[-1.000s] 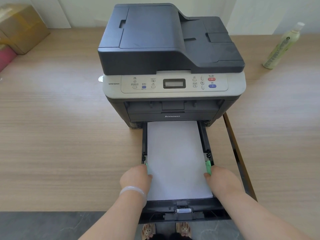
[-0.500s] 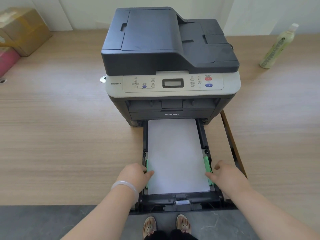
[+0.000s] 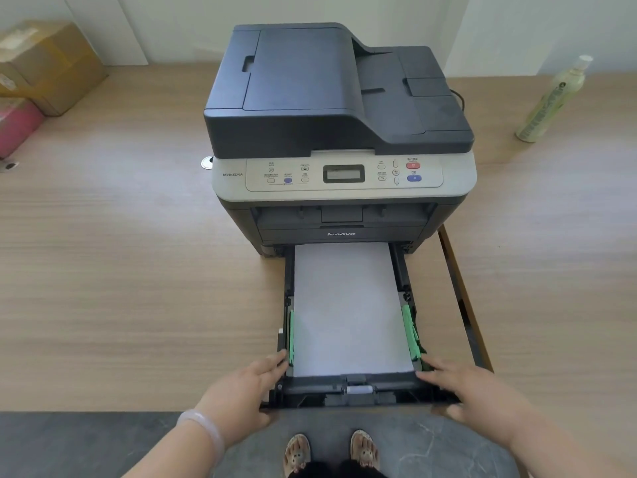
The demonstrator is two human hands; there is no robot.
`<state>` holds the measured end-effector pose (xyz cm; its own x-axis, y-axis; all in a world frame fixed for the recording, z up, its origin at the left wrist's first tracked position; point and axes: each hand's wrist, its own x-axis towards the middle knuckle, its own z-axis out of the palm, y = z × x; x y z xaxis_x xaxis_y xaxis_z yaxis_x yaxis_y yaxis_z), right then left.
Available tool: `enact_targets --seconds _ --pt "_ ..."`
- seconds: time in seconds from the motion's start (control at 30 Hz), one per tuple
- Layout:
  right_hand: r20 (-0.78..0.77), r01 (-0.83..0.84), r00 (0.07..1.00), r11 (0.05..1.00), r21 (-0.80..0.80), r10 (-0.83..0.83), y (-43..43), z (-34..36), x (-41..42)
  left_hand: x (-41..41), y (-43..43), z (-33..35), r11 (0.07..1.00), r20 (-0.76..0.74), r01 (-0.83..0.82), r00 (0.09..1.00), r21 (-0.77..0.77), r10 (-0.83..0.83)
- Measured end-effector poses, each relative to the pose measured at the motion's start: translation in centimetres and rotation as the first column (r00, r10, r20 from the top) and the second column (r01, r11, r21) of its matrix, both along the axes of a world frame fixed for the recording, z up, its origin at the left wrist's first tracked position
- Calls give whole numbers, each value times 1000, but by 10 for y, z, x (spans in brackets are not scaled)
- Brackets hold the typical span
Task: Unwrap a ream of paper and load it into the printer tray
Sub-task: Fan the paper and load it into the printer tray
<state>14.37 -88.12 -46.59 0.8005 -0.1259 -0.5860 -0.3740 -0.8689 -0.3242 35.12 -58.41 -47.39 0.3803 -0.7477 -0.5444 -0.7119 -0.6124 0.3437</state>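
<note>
A person's left hand [image 3: 246, 388] and right hand [image 3: 472, 386] gripped the front corners of a black paper tray [image 3: 348, 391] that stood pulled out of a Lenovo multifunction printer [image 3: 339, 132] and reached past the front edge of the tabletop [image 3: 120, 270]. Each hand was closed on the tray, fingers [image 3: 274, 362] laid over the top of its side wall and thumb below its front edge. A stack of white paper [image 3: 346, 305] lay flat in the tray, its far end running under the printer's body and its near end just behind the tray's front wall. The green side guides stood against the stack, the left guide [image 3: 291, 336] just ahead of the left fingertips and the right guide [image 3: 411, 332] just ahead of the right. A pale bangle [image 3: 203, 426] circled the left wrist. The printer sat near the middle of the tabletop, its dark lid down and its grey control panel [image 3: 344, 174] facing the person. A cardboard box [image 3: 48, 63] and a pink package [image 3: 15, 127] rested at the far left corner, and a pale green bottle [image 3: 551, 101] stood toward the far right edge, well apart from the printer. Below the tabletop's front edge, two sandalled feet [image 3: 331, 453] showed on a grey floor [image 3: 86, 443].
</note>
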Motion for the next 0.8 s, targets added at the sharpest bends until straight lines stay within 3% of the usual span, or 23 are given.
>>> enact_targets --seconds 0.37,0.5,0.57,0.67,0.8 --pt "102 5 995 988 -153 11 -47 -6 81 79 -50 -7 999 195 -33 980 1 32" --pt "225 158 968 969 -189 -113 -56 -12 95 94 -57 -15 985 275 -143 947 -98 165" --pt "315 333 908 931 -146 -275 -58 -15 101 100 -60 -19 943 264 -286 909 -169 323" --pt "366 593 752 805 -12 -548 -64 -19 113 107 -67 -25 784 193 -568 765 -250 615" --pt "364 667 636 722 185 -680 -79 -32 134 128 -82 -34 629 -24 -696 677 -346 736"
